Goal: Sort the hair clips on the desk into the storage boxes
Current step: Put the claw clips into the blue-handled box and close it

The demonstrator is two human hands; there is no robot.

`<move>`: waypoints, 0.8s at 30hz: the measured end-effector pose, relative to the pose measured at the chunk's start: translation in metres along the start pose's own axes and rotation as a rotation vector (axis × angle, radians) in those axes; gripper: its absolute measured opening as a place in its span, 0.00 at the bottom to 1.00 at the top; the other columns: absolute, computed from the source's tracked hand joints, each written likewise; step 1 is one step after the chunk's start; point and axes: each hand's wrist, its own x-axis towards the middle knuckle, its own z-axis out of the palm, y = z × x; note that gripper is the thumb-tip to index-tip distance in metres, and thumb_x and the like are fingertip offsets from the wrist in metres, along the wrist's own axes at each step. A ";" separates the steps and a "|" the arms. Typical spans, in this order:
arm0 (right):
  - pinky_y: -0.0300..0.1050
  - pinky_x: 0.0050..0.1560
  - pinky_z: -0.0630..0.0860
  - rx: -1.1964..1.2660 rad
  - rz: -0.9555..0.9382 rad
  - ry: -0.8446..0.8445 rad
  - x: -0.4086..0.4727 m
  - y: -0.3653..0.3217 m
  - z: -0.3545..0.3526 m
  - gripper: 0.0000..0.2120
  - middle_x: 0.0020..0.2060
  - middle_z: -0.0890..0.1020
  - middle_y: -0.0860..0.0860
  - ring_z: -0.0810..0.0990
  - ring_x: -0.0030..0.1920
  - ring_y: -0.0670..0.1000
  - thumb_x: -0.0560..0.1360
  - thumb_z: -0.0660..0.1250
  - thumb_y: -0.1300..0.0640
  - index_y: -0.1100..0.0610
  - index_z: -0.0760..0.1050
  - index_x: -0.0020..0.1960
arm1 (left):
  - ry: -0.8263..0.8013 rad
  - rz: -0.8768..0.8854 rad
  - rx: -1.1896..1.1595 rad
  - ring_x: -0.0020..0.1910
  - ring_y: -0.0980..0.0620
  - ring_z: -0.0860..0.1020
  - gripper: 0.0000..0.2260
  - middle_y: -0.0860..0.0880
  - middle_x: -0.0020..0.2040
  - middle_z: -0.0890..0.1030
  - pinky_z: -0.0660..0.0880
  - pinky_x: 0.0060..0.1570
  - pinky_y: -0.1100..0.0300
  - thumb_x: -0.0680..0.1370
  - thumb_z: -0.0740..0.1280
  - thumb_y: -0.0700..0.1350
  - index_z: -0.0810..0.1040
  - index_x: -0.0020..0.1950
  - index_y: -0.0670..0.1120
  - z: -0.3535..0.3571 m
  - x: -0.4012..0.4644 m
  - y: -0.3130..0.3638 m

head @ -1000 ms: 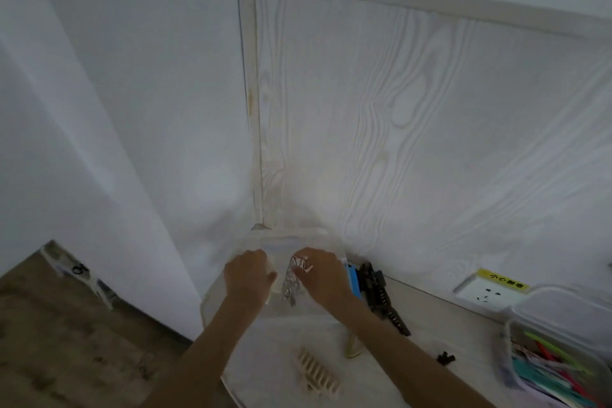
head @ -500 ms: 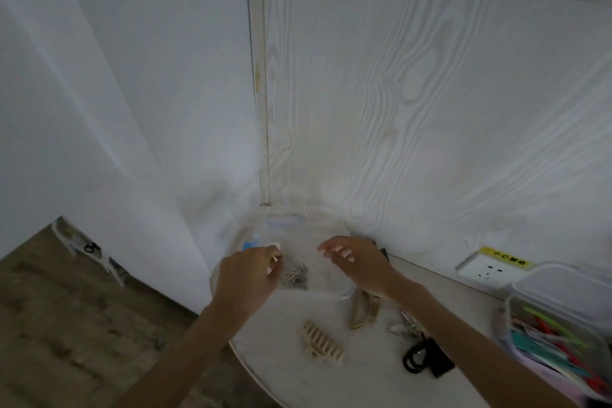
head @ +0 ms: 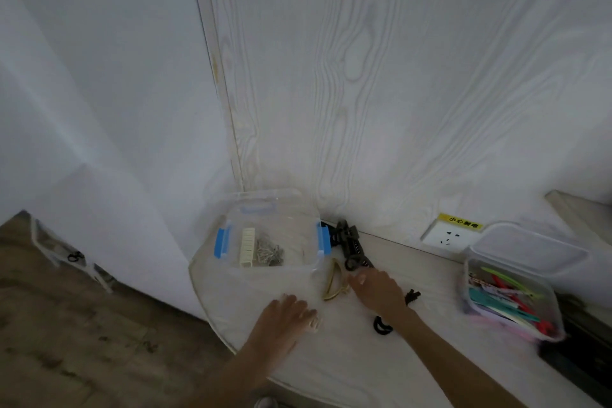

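Left hand (head: 286,316) lying flat and released on the surface (head: 331,361); right hand (head: 377,290) touching the gold clip (head: 332,281), fingers relaxed. Clear box (head: 265,243) sitting just beyond both hands.

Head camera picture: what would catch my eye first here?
Probably the clear storage box with blue latches at the desk's far left corner, holding a cream claw clip and silver clips. Next, the right hand reaching at a gold clip, and at the right edge a second box of bright coloured clips.
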 end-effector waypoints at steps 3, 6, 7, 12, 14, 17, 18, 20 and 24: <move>0.43 0.47 0.71 0.020 0.006 -0.035 0.005 -0.002 0.001 0.18 0.44 0.79 0.52 0.78 0.46 0.51 0.78 0.56 0.45 0.57 0.77 0.48 | 0.027 0.015 0.054 0.27 0.58 0.77 0.22 0.57 0.29 0.78 0.72 0.24 0.68 0.45 0.81 0.54 0.80 0.35 0.56 -0.005 0.010 -0.001; 0.41 0.43 0.69 -0.049 -0.065 -0.080 0.008 0.003 -0.003 0.15 0.41 0.77 0.51 0.77 0.44 0.52 0.78 0.54 0.49 0.56 0.75 0.44 | 0.047 0.075 -0.032 0.33 0.58 0.79 0.21 0.56 0.35 0.81 0.75 0.29 0.66 0.51 0.81 0.53 0.81 0.41 0.56 -0.018 0.004 -0.006; 0.41 0.42 0.69 -0.072 -0.082 -0.096 0.008 0.004 -0.005 0.14 0.41 0.77 0.51 0.77 0.43 0.51 0.78 0.55 0.50 0.57 0.75 0.45 | 0.038 0.080 -0.104 0.41 0.56 0.79 0.20 0.56 0.43 0.81 0.76 0.37 0.64 0.59 0.79 0.52 0.80 0.49 0.56 -0.024 -0.001 -0.008; 0.38 0.36 0.69 -0.122 -0.110 -0.015 -0.007 0.004 -0.038 0.16 0.39 0.79 0.49 0.77 0.40 0.48 0.77 0.58 0.47 0.57 0.78 0.48 | 0.060 0.063 -0.554 0.55 0.65 0.74 0.22 0.62 0.60 0.76 0.70 0.55 0.68 0.73 0.66 0.59 0.68 0.66 0.61 -0.064 -0.028 -0.011; 0.35 0.32 0.66 -0.131 -0.158 0.043 -0.020 -0.003 -0.062 0.12 0.37 0.78 0.46 0.76 0.38 0.46 0.76 0.60 0.45 0.51 0.76 0.41 | 0.149 0.058 -0.588 0.51 0.73 0.73 0.24 0.67 0.58 0.74 0.67 0.53 0.78 0.72 0.64 0.62 0.67 0.67 0.63 -0.089 -0.035 -0.027; 0.33 0.30 0.66 -0.059 -0.257 0.101 -0.038 -0.033 -0.098 0.14 0.31 0.77 0.44 0.75 0.32 0.44 0.75 0.62 0.45 0.46 0.69 0.31 | 0.354 -0.027 -0.514 0.49 0.79 0.69 0.24 0.68 0.56 0.72 0.66 0.46 0.81 0.70 0.61 0.65 0.68 0.66 0.62 -0.126 -0.031 -0.069; 0.34 0.29 0.66 -0.063 -0.290 0.128 -0.041 -0.048 -0.105 0.17 0.29 0.76 0.44 0.74 0.30 0.44 0.75 0.62 0.45 0.47 0.68 0.29 | 0.395 -0.055 -0.471 0.50 0.76 0.69 0.24 0.68 0.56 0.73 0.66 0.46 0.80 0.71 0.60 0.66 0.69 0.66 0.62 -0.135 -0.026 -0.086; 0.37 0.29 0.65 -0.120 -0.347 0.189 -0.043 -0.081 -0.107 0.19 0.26 0.72 0.45 0.71 0.29 0.45 0.75 0.61 0.46 0.50 0.64 0.27 | 0.396 -0.086 -0.406 0.51 0.70 0.72 0.23 0.63 0.58 0.77 0.68 0.50 0.75 0.71 0.63 0.64 0.71 0.65 0.61 -0.145 -0.017 -0.112; 0.40 0.36 0.67 -0.326 -0.451 0.241 -0.029 -0.139 -0.087 0.14 0.34 0.76 0.51 0.77 0.37 0.52 0.76 0.58 0.50 0.56 0.73 0.37 | 0.298 -0.062 -0.293 0.47 0.69 0.72 0.21 0.57 0.55 0.81 0.67 0.43 0.80 0.69 0.74 0.49 0.76 0.61 0.58 -0.147 -0.006 -0.140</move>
